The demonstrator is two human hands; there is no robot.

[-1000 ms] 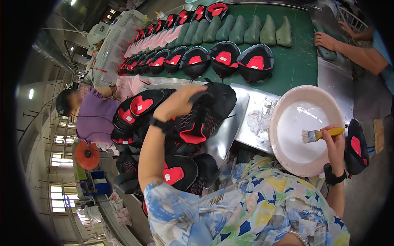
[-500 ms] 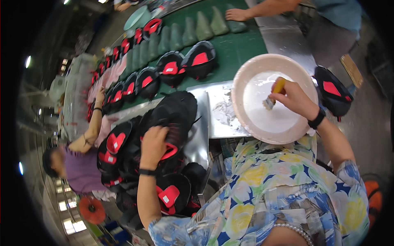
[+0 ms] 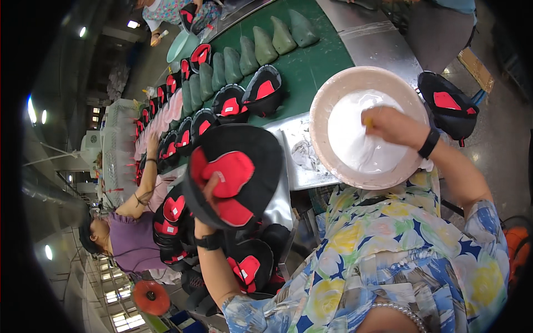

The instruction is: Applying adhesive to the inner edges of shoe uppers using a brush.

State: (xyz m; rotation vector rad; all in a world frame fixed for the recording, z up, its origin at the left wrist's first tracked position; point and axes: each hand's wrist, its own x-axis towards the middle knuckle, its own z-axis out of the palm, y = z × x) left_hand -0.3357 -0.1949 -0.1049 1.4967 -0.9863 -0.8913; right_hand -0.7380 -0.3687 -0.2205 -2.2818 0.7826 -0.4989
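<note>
My left hand (image 3: 209,193) grips a black shoe upper (image 3: 265,152) and holds it up, open side facing me. Its thumb lies inside on the red lining, while the other fingers are hidden behind the upper. Over a pale pink basin (image 3: 331,161) of white liquid (image 3: 347,125), my right hand (image 3: 393,126) is closed around a brush (image 3: 368,123). Only a bit of the brush's yellow handle shows; its bristles are hidden by the hand. More black uppers with red linings (image 3: 250,266) are piled below my left hand.
A green conveyor belt (image 3: 322,61) carries rows of uppers and grey-green shoe lasts (image 3: 265,47). One upper (image 3: 447,105) hangs right of the basin. A co-worker in purple (image 3: 130,238) reaches over the belt at left; another person (image 3: 180,11) stands at the far end.
My left hand has lifted an upper off the pile and turned its red inside toward me. My right hand has lowered the brush toward the liquid. The far-side co-worker's hand has left the lasts.
</note>
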